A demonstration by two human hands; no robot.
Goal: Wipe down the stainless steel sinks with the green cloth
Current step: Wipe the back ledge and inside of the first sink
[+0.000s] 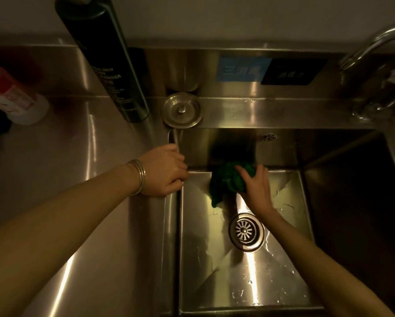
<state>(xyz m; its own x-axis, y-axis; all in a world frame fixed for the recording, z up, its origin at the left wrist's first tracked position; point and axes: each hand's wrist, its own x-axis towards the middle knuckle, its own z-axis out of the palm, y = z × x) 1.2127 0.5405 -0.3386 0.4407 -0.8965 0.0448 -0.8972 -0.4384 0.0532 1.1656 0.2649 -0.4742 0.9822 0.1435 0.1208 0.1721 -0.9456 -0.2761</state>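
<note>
Green cloth (pixel 228 181): bunched wad at far edge of sink (pixel 249 294) floor, against back wall. Judged soft, light, probably damp; best gathered from above in whole palm.

Right hand (pixel 257 186): fingers curled over cloth, pressing it to steel.

Left hand (pixel 163 172): curled round sink's left rim, bracing; holds nothing else.

Basin: water droplets, strainer drain (pixel 246 232) near centre, no dishes.

Sink stopper (pixel 182 110) lies on back ledge. Dark bottle (pixel 105 60), upright, on counter just left.

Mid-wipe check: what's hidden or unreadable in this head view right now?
- Left hand fingertips: curled over the sink rim.
- Green cloth: partly covered by the right hand.
- Blue sign text: blurred.
- Faucet spout: cut off at the right edge.
</note>
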